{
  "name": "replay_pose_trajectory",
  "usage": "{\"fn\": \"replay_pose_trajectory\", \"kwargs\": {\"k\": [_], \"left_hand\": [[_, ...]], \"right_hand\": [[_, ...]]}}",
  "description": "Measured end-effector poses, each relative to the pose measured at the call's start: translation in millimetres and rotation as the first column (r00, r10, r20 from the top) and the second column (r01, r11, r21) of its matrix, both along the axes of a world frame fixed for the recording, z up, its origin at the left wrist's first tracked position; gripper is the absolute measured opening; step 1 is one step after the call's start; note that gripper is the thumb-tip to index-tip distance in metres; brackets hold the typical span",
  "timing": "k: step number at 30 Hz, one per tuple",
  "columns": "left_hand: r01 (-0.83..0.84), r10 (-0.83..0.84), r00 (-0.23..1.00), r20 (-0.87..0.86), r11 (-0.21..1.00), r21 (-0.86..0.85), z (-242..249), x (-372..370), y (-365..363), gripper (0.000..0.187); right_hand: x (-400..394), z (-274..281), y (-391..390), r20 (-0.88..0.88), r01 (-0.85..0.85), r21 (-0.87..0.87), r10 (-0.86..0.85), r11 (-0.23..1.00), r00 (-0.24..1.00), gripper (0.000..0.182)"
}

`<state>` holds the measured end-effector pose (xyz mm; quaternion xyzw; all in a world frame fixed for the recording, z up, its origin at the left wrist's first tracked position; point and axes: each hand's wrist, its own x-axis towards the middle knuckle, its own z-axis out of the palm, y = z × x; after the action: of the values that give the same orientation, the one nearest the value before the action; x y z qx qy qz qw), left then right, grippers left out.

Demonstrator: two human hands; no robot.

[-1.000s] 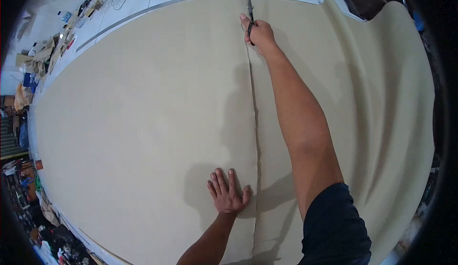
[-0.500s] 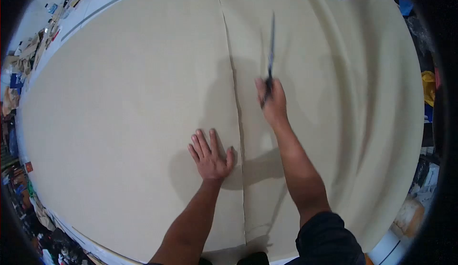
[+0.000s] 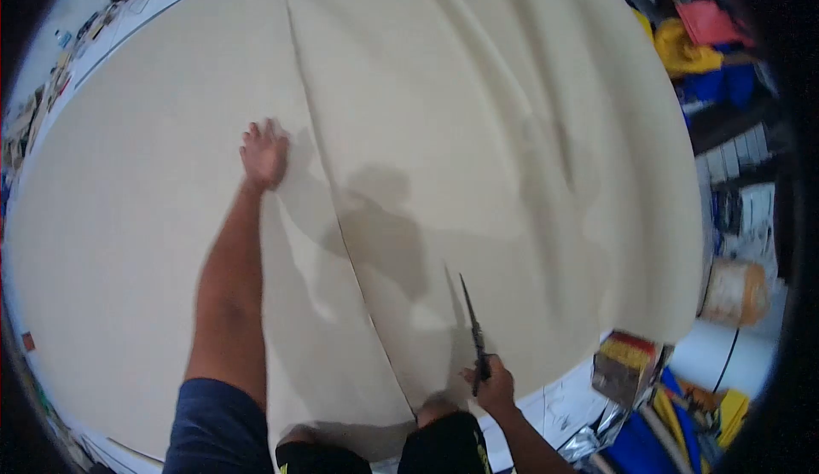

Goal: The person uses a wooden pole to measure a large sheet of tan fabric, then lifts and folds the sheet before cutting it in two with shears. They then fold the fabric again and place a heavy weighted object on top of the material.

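Note:
A wide beige sheet of fabric-like material lies spread below me, with a long, thin cut line running from the upper middle down to my knees. Left of that line, my left hand is stretched far forward with its fingers spread, at the sheet's surface. My right hand is wrapped around the dark handles of a pair of scissors, low on the right side. The scissors' long blades look closed and point away from me, above the sheet; their shadow falls just to the left.
Soft folds ripple along the sheet's right side. A cardboard box stands at its lower right edge, near blue and yellow material. A tan-wrapped roll and red cloth lie farther right. Small clutter lines the left edge.
My left hand has reached farther forward along the sheet. My right hand has drawn the scissors back toward my body. The view has shifted and turned to the right.

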<state>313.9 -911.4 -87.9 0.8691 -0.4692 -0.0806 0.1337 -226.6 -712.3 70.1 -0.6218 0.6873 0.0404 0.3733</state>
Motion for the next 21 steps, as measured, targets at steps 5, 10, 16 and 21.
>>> {"fn": "replay_pose_trajectory", "kwargs": {"k": [5, 10, 16, 21], "left_hand": [[-0.127, -0.050, 0.947, -0.319, 0.851, -0.510, 51, -83, 167, 0.048], [0.168, -0.208, 0.948, -0.241, 0.970, -0.178, 105, -206, 418, 0.033], [-0.163, 0.159, 0.935, -0.318, 0.986, 0.015, 173, -238, 634, 0.022], [-0.275, 0.250, 0.947, -0.199, 0.956, -0.106, 180, -237, 745, 0.020]], "right_hand": [[-168, -21, 147, -0.224, 0.167, -0.104, -0.187, 0.980, 0.956, 0.038], [-258, -82, 268, -0.308, 0.416, -0.148, -0.441, 0.897, 0.843, 0.037], [-286, -111, 318, -0.202, 0.570, -0.082, -0.574, 0.817, 0.793, 0.041], [-302, -166, 336, -0.105, 0.428, -0.222, -0.458, 0.876, 0.883, 0.043]]}}
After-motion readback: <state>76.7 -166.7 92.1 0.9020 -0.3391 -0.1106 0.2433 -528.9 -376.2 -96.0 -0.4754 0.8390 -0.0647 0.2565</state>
